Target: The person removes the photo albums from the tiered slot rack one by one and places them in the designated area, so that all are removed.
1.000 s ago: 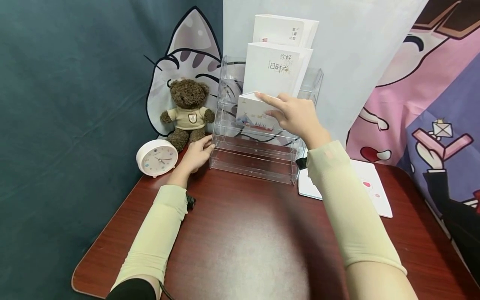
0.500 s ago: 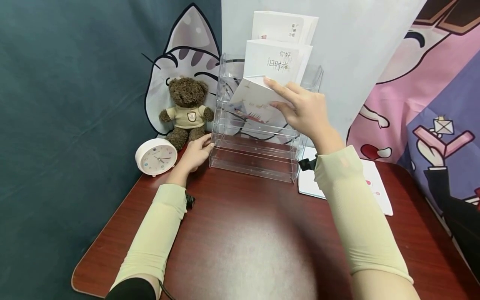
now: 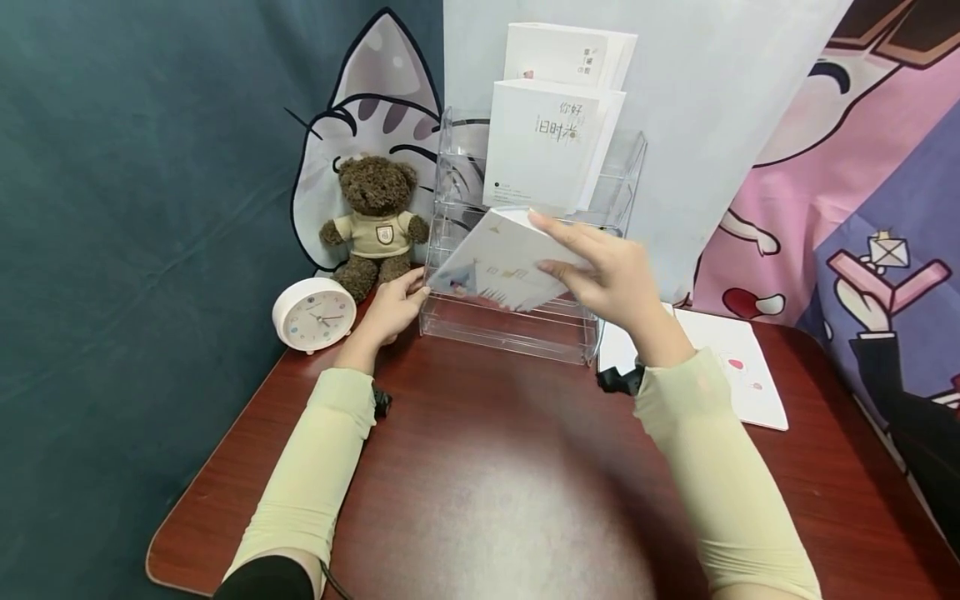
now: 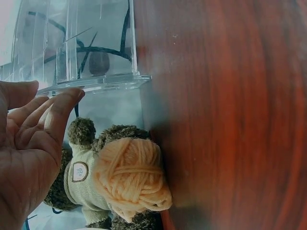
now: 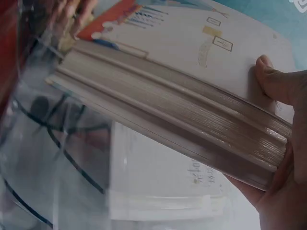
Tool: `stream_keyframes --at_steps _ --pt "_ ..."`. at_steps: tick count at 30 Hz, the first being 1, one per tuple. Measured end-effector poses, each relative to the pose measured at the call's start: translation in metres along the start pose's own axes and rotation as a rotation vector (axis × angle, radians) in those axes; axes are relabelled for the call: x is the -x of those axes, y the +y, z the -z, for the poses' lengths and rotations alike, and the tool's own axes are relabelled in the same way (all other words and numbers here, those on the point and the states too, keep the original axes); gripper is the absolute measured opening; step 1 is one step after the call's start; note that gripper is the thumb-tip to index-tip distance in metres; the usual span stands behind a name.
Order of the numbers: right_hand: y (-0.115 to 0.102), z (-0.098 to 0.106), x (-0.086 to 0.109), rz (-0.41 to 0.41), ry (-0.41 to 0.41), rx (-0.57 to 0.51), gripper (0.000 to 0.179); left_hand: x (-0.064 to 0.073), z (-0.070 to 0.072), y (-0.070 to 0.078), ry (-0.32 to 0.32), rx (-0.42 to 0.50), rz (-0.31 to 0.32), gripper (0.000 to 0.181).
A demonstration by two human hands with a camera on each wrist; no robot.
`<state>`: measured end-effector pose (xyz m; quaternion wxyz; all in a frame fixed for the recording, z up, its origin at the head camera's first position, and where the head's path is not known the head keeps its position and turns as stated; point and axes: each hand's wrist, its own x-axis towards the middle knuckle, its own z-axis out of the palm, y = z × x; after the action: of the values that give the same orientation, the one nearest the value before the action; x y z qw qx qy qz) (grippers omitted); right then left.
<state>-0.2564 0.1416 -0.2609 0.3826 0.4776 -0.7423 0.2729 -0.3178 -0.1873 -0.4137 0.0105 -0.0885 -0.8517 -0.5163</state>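
Observation:
A thick white book with a coloured drawing on its cover is tilted in front of the clear acrylic rack. My right hand grips it by its upper right part, thumb on the cover and fingers over the edge. The right wrist view shows the page edges of the book between its covers. My left hand holds the left side of the rack near its base. In the left wrist view the fingertips of my left hand lie at the edge of the rack.
Two taller white books stand on the rack's upper tiers. A teddy bear sits left of it, beside a white alarm clock. An orange yarn ball lies by the bear. A white booklet lies right on the table.
My right hand has lifted the small book off its tier, tilting it, then brought it down and forward in front of the rack. My left hand has stayed at the rack's side.

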Motion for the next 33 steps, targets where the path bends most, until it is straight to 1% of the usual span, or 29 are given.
stream_keyframes --at_steps 3,5,9,12,15,19,21,24,26,30,33 --pt "-0.007 -0.007 0.012 0.001 -0.018 -0.059 0.054 0.0 0.001 0.0 -0.003 -0.015 0.003 0.055" --pt "-0.011 -0.012 0.022 0.004 -0.046 -0.079 0.054 -0.001 0.002 -0.001 -0.005 -0.028 0.004 0.055" --pt "-0.016 -0.022 0.041 -0.055 -0.125 -0.129 0.055 -0.001 0.003 -0.002 -0.003 -0.045 -0.001 0.054" --pt "-0.019 -0.027 0.054 -0.138 -0.193 -0.178 0.056 -0.001 0.003 -0.002 -0.001 -0.054 -0.006 0.054" --pt "-0.019 -0.032 0.066 -0.254 -0.282 -0.239 0.057 -0.001 0.002 -0.001 0.011 -0.052 -0.008 0.054" --pt "-0.014 -0.039 0.08 -0.39 -0.411 -0.304 0.054 -0.002 0.0 0.001 0.016 -0.036 -0.013 0.054" --pt "-0.01 -0.044 0.086 -0.446 -0.458 -0.341 0.052 -0.003 -0.001 0.002 0.014 -0.026 -0.014 0.053" --pt "-0.003 -0.054 0.093 -0.521 -0.498 -0.391 0.049 -0.003 -0.002 0.004 0.01 -0.018 -0.007 0.053" --pt "0.002 -0.061 0.098 -0.575 -0.516 -0.402 0.047 -0.002 -0.002 0.005 0.009 -0.024 0.0 0.053" --pt "0.006 -0.077 0.109 -0.658 -0.547 -0.376 0.046 -0.003 -0.001 0.002 0.013 -0.039 -0.005 0.053" --pt "0.008 -0.09 0.117 -0.703 -0.558 -0.384 0.048 -0.002 0.0 -0.001 0.02 -0.035 -0.012 0.053"
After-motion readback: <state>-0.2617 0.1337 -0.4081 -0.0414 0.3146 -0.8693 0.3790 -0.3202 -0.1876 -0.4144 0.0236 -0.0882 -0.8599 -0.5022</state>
